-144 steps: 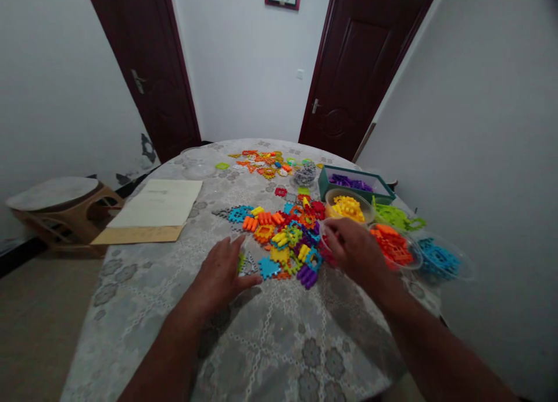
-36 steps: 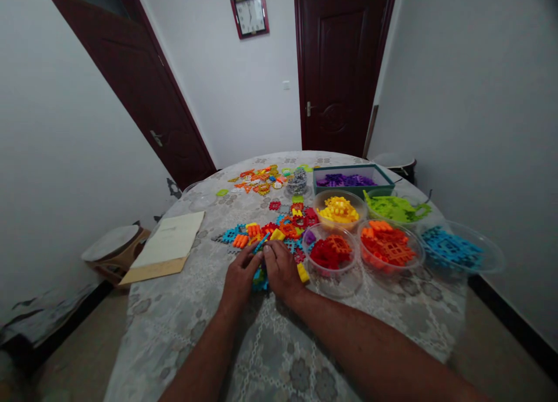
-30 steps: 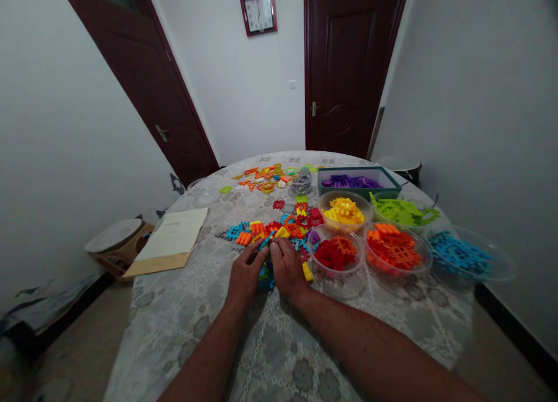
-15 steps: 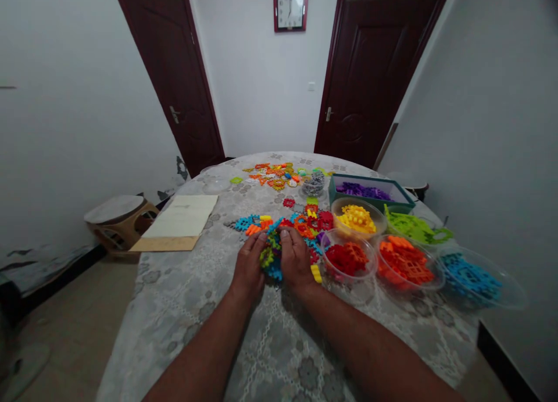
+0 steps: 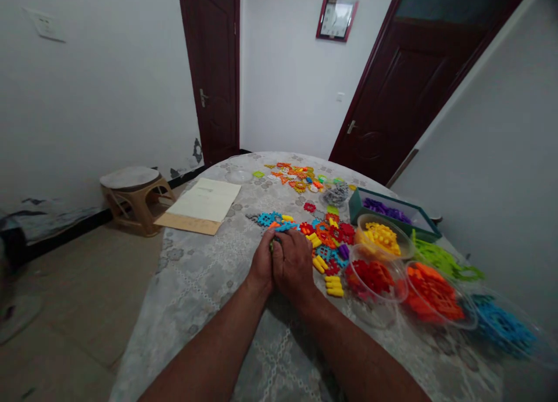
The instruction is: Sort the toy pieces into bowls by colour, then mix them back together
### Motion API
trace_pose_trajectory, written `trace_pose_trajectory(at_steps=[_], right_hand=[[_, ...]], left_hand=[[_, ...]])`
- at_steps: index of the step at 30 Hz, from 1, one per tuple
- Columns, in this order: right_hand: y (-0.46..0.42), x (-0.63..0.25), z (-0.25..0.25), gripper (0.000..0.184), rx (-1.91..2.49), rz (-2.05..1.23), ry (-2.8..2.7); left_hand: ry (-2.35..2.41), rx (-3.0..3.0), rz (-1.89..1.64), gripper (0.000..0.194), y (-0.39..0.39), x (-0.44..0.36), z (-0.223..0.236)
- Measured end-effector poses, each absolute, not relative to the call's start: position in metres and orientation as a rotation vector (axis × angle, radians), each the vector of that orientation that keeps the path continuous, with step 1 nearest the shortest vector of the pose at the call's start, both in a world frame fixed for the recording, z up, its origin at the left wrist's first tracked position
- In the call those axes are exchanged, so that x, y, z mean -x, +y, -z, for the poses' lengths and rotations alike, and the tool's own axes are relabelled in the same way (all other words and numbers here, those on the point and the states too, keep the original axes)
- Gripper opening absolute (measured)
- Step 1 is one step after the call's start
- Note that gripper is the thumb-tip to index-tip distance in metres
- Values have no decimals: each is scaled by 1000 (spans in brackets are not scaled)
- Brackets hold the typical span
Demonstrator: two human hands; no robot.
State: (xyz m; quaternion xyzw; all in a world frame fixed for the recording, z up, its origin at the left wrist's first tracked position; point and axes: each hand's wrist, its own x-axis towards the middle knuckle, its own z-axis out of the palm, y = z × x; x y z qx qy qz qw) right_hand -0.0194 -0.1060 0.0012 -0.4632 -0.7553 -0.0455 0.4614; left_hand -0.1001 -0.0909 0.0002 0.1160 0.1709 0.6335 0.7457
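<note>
My left hand and my right hand are pressed together over the near middle of the table. Both are closed round a built piece of plastic interlocking blocks. Most of it is hidden; blue shows above the fingers and a sliver of green between the hands. Just beyond the hands lie loose blocks: blue gear-edged pieces, red and orange squares, and short yellow pieces right of my right wrist.
At right stand clear bowls of yellow, red, orange and blue blocks, with green pieces and a box of purple ones. More blocks lie far back. Paper lies left; a stool is on the floor.
The view has swung left and tilted, so the table's things sit further right. My hands have closed tighter over the block piece, with the right now covering most of it.
</note>
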Motion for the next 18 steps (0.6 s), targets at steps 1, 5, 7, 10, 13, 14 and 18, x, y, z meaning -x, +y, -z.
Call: trace_pose_trajectory(at_steps=[1,5,7,10,13,14,18], right_hand=[[-106,21,-2,29,1137,119,-1871],[-107,29,-7,28,1151,97,-1908],[-109,30,-8,28,1173,77,-1898],[-111,31,-8,29,1159,11,-1861],[-110,30,-4,32,1041,-58,-1812],[-109,29,-3,32,997,-66,-1797],[-106,26,3,32,934,-64,-1733]], left_hand=[[346,-225,-1352,21,-92,101,-3],[242,-180,-1230,32,-98,105,-9],[214,-190,-1188,35,-99,106,-11],[242,-185,-1203,32,-98,107,-9],[318,-178,-1324,26,-96,107,-7],[342,-179,-1368,24,-96,106,-7],[410,-170,-1442,23,-96,107,-8]])
